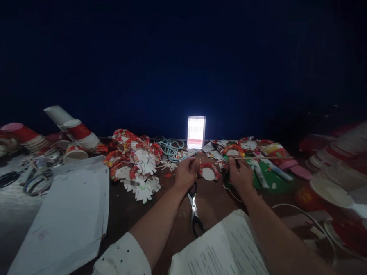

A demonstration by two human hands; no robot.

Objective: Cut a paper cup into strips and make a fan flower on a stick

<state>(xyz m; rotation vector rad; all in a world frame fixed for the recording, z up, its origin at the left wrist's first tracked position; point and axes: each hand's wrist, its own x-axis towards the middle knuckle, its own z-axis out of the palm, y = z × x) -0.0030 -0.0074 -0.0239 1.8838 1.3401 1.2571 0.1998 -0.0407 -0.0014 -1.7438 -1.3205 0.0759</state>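
Observation:
My left hand [186, 174] is at the middle of the table, fingers curled together; whatever may be in them is hidden. My right hand [240, 175] pinches a thin pale stick [270, 158] that points out to the right. Between my hands lies a red-rimmed paper cutout [208, 172] with a white middle. Scissors with black handles [193, 208] lie just below my left hand, blades crossed. Beyond my hands a lit phone-like screen [196, 132] stands upright, its content blurred out.
A heap of red and white paper cutouts [136, 159] lies left, beside a bundle of pale blue cord [170, 148]. Paper cups [82, 134] and white sheets [65, 213] are further left. A printed booklet [220, 254] is nearest me. Tubes [261, 174] lie on a green sheet [279, 184]; stacked cups [344, 174] stand right.

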